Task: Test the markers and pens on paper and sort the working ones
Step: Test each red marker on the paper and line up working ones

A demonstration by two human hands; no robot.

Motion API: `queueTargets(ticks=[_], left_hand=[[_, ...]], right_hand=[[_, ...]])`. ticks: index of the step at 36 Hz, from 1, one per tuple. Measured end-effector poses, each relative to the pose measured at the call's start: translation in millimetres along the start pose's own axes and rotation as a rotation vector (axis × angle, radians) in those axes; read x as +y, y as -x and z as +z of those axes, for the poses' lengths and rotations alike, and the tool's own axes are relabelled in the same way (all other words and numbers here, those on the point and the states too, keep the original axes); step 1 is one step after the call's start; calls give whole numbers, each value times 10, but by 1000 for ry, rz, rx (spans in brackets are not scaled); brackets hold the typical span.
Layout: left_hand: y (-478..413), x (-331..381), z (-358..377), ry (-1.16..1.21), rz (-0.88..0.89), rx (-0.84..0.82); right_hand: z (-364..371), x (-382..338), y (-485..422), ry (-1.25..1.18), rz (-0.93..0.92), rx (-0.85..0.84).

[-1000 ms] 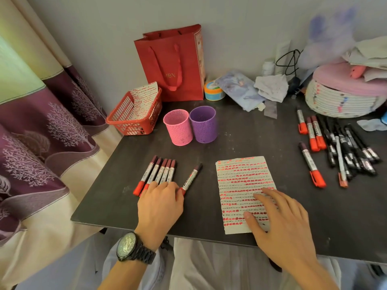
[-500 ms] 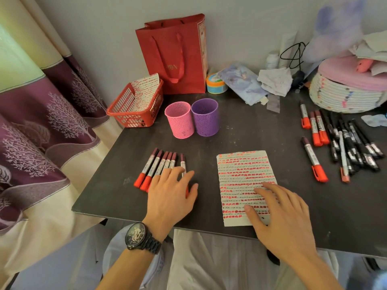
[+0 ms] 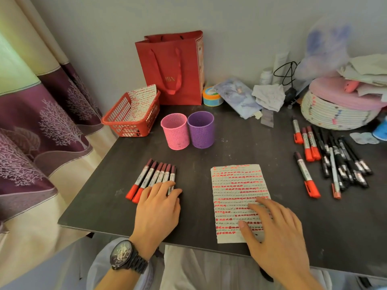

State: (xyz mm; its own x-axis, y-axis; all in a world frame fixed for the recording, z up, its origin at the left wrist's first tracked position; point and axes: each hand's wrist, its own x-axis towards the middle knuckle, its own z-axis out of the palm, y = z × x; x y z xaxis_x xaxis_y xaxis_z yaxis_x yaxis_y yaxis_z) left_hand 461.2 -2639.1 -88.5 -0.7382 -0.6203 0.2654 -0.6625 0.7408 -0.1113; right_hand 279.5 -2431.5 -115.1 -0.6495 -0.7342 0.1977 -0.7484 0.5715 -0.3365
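A sheet of paper (image 3: 236, 185) full of red test strokes lies on the dark table (image 3: 230, 149). My right hand (image 3: 274, 233) rests flat on its lower right part, fingers spread. Left of it, several red-capped markers (image 3: 155, 176) lie side by side in a neat row. My left hand (image 3: 159, 208), a watch on its wrist, lies flat over their near ends and holds none. At the right lies a loose pile of red and black markers and pens (image 3: 333, 158), with one red marker (image 3: 306, 174) a little apart.
A pink cup (image 3: 176, 131) and a purple cup (image 3: 201, 129) stand at mid-table. A red basket (image 3: 129, 120) with marked paper, a red gift bag (image 3: 173, 68), a woven basket (image 3: 337, 114) and clutter line the back. A curtain hangs at the left.
The marker that lay apart to the right of the row now sits flush against it; my left hand slid it in. My right hand has stayed on the paper.
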Motion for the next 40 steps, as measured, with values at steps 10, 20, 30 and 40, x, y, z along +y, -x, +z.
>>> queueTargets(ticks=[10, 20, 30, 40], left_hand=[[-22, -15, 93, 37, -22, 51], [-90, 553, 94, 435, 18, 30], [-85, 683, 276, 515, 90, -138], [-82, 663, 290, 487, 93, -176]], right_hand=[[-53, -60, -26, -36, 30, 18], [-13, 27, -26, -192, 29, -41], [-534, 637, -590, -68, 228, 36], [-610, 896, -1037, 233, 339, -219]])
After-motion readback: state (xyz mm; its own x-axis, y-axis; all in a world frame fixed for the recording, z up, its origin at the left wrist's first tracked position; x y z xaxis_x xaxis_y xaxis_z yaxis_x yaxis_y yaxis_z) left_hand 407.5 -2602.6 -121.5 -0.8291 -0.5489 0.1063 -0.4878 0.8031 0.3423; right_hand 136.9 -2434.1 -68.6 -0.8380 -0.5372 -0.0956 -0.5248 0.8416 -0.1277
